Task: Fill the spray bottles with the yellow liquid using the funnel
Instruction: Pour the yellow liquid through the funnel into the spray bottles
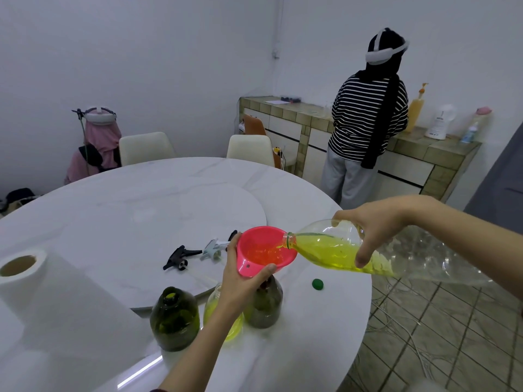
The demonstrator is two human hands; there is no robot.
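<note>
- The pink funnel (264, 251) is gripped by the left hand (240, 281) above a dark spray bottle (264, 304).
- A tilted clear bottle (339, 247) is gripped by the right hand (376, 224), its mouth over the funnel.

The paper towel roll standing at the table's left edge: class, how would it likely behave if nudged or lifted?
The paper towel roll looks soft and hollow-cored, so it is probably light for its bulk. Standing upright on a glossy table, it may slide or tip, then roll.

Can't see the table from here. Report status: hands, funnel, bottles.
Left hand grips pink funnel on dark bottle. Right hand tips clear bottle, yellow liquid pouring in. Nothing obstructing.
</note>
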